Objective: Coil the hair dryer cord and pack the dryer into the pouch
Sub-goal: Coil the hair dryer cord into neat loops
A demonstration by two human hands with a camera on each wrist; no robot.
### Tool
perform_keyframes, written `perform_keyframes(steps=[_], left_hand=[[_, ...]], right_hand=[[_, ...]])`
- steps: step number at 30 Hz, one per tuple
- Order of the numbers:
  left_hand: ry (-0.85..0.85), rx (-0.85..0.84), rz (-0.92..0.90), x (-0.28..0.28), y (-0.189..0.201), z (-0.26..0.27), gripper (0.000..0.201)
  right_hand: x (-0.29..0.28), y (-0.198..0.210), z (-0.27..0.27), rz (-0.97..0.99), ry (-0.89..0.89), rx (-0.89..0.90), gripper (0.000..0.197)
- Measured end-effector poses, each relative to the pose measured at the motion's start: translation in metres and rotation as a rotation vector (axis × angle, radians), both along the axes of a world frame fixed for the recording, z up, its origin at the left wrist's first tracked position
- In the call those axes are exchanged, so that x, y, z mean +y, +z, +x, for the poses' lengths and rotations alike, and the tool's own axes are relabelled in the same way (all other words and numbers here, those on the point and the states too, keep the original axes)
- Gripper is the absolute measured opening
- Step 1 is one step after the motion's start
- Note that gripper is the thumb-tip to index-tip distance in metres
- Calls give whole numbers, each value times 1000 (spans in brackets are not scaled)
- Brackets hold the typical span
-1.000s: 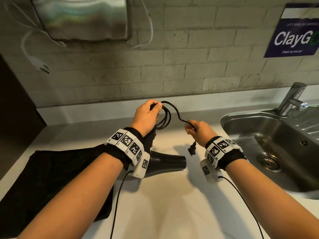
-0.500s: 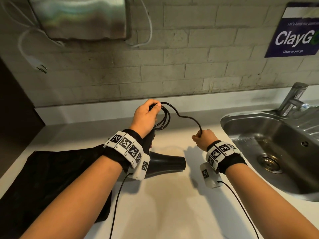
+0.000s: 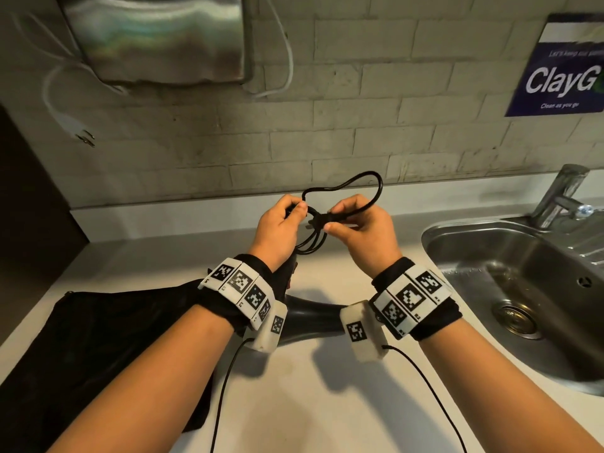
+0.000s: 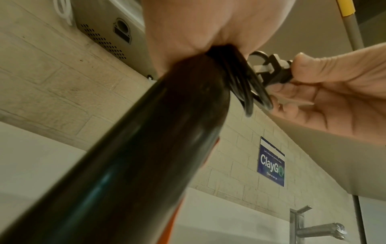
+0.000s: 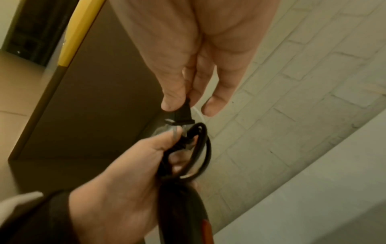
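My left hand (image 3: 283,220) grips the black hair dryer's handle (image 4: 146,156) together with several coils of its black cord (image 3: 310,243). The dryer's barrel (image 3: 313,317) shows below between my wrists. My right hand (image 3: 356,223) pinches the cord's plug (image 5: 181,113) right against the coils, its prongs (image 4: 261,67) pointing toward my left hand. The last stretch of cord arches in a loop (image 3: 346,183) above both hands. The black pouch (image 3: 98,338) lies flat on the white counter at the left, partly under my left forearm.
A steel sink (image 3: 490,256) with a faucet (image 3: 562,194) sits at the right. On the brick wall hang a metal dispenser (image 3: 157,37), a white cord with a loose plug (image 3: 81,135) and a blue sign (image 3: 559,80). White counter (image 3: 327,403) lies below my arms.
My right hand has risen and moved left to meet my left hand, bringing the plug to the coils. The free cord now arches above both hands. The left hand has barely moved.
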State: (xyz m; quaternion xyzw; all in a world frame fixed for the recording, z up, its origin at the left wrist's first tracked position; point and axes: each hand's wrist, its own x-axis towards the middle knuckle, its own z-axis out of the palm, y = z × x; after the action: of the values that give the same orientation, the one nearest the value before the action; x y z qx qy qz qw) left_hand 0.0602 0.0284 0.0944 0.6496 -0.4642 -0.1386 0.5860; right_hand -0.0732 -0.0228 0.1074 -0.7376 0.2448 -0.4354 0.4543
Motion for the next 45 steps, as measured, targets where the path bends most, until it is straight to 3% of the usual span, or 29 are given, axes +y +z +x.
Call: perform_keyframes(steps=[4,7,11,13,20,22,27,31,35,40,42,45], left_hand=[[-16,-1,10,2,1,-1,14],[-9,-14,19,1,1,-1,13],[-35,12,11,-2,-1,2,13],[-50,18,-5,-2,-3,2,16],[-67,24,-49,3,-5,-1,12],[-77,52,-44,3,-5,-1,12],[-151,109,-22,3,-5,2,17],[-159,153,-15,3,-2,2,19],[-170,175,-31,4,0,1,24],[-158,254,-8,4,0,4,24],[-155,260,-7,3,1,3,25],[-154,280,-1,4,2,2,25]], right_hand=[[0,-6,6,-36,-36,49,32],[0,-10,13,-93,-42,117,20],[3,-15,20,-406,-29,270,11],[3,-17,22,-457,-52,309,11],[-2,-7,28,-320,-212,359,34],[-2,-6,29,-308,-237,349,31],[1,-2,31,-213,85,396,45],[-1,-4,34,-116,153,361,49],[-6,-8,30,-100,216,377,41],[-20,-23,5,41,308,589,32],[-29,-34,-3,47,288,697,39],[-46,-51,-10,9,191,801,30]])
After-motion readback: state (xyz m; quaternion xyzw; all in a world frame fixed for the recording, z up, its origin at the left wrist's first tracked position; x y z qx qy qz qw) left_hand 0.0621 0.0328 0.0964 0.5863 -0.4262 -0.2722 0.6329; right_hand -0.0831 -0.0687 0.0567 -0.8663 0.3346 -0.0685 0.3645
